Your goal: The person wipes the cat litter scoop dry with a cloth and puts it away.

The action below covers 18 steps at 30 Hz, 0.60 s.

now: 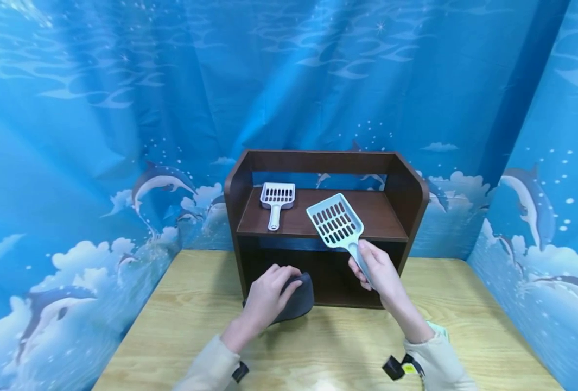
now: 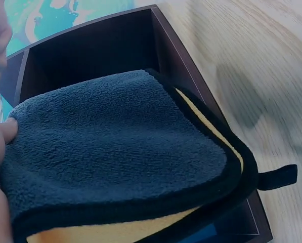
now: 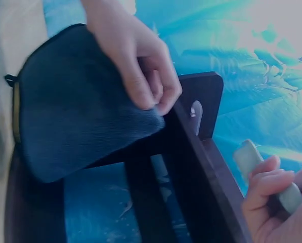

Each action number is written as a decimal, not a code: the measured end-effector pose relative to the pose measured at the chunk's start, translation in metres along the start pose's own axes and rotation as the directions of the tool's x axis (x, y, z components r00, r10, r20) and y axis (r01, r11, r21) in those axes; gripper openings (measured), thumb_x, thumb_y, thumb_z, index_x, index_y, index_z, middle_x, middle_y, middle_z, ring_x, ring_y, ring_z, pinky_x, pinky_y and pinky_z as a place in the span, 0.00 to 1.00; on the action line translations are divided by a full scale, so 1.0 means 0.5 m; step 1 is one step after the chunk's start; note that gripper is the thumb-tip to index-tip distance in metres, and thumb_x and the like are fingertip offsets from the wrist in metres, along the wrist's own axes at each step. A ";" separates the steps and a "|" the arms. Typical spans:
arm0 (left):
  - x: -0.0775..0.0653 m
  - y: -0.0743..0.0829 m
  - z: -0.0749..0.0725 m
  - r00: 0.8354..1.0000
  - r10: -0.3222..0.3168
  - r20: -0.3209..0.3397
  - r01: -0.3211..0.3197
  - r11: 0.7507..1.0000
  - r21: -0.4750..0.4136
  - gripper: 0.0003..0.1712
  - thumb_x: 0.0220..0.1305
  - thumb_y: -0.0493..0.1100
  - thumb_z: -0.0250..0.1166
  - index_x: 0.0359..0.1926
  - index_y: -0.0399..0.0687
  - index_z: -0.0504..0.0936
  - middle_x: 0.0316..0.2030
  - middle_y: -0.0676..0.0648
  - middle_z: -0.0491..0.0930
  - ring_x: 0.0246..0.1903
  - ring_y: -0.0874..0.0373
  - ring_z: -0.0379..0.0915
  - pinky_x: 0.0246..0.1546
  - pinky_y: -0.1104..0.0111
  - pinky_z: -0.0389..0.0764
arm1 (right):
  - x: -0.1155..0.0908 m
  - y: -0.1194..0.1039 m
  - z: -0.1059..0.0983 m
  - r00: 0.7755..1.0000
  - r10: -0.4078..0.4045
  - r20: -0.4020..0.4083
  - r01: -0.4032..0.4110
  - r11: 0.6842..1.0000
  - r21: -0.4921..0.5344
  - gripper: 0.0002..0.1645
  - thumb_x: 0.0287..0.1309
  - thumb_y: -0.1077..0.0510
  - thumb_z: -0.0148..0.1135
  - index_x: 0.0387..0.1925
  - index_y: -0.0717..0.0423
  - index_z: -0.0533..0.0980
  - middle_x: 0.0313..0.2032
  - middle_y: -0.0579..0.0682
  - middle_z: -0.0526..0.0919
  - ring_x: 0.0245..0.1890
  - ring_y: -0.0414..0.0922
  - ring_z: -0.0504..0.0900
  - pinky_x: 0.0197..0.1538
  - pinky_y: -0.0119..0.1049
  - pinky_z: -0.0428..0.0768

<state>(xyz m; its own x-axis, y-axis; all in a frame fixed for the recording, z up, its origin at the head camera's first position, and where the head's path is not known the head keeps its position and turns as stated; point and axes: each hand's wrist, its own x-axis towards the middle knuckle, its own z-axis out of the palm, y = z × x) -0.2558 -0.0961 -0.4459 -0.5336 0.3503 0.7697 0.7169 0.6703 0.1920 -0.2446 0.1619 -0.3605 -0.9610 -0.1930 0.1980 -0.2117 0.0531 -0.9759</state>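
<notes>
My left hand point(image 1: 271, 293) pinches a folded microfiber cloth point(image 1: 297, 300) in front of the shelf's lower level. In the left wrist view the cloth point(image 2: 115, 142) is dark grey and plush, with black edging, a yellow inner side and a small hanging loop. My right hand point(image 1: 376, 266) grips the handle of a pale blue-green litter scoop point(image 1: 337, 221). Its slotted head tilts up to the left, overlapping the upper shelf in the head view. A second, whitish litter scoop point(image 1: 277, 198) lies at the upper shelf's left, its handle toward me.
The dark brown two-level shelf point(image 1: 318, 155) stands on a wooden table point(image 1: 186, 309). A pale green thing point(image 1: 439, 329) lies on the table, mostly hidden beneath my right forearm. Blue curtains point(image 1: 289, 70) with dolphins enclose the back and sides.
</notes>
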 end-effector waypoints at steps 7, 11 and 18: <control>-0.006 0.000 0.000 1.000 0.029 0.005 -0.029 0.999 0.040 0.09 0.65 0.45 0.71 0.44 0.51 0.83 0.37 0.55 0.85 0.33 0.63 0.73 0.33 0.72 0.79 | 0.075 -0.035 0.000 0.988 0.065 0.137 -0.063 0.998 -0.024 0.24 0.82 0.54 0.34 0.59 0.73 0.65 0.33 0.50 0.78 0.24 0.39 0.73 0.26 0.29 0.76; -0.009 0.001 -0.002 0.999 0.023 0.022 -0.024 0.999 0.047 0.09 0.66 0.46 0.70 0.45 0.52 0.83 0.38 0.55 0.85 0.33 0.63 0.73 0.33 0.73 0.78 | 0.119 -0.054 0.003 0.978 0.110 0.177 -0.106 0.994 -0.036 0.26 0.82 0.55 0.35 0.66 0.73 0.62 0.39 0.54 0.79 0.28 0.42 0.78 0.34 0.32 0.83; -0.017 -0.001 -0.002 1.000 0.009 0.027 -0.010 0.999 0.042 0.09 0.66 0.46 0.70 0.46 0.53 0.83 0.38 0.56 0.85 0.33 0.63 0.73 0.34 0.73 0.78 | 0.188 -0.065 0.011 0.963 0.196 0.185 -0.184 0.979 -0.083 0.28 0.80 0.55 0.43 0.69 0.71 0.61 0.43 0.58 0.82 0.32 0.42 0.84 0.41 0.37 0.86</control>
<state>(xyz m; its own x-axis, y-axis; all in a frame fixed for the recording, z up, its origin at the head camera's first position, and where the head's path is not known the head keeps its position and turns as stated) -0.2513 -0.1002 -0.4518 -0.5388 0.3739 0.7549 0.7028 0.6936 0.1581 -0.3273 0.1365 -0.3108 -0.9339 -0.3571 -0.0181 -0.0453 0.1684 -0.9847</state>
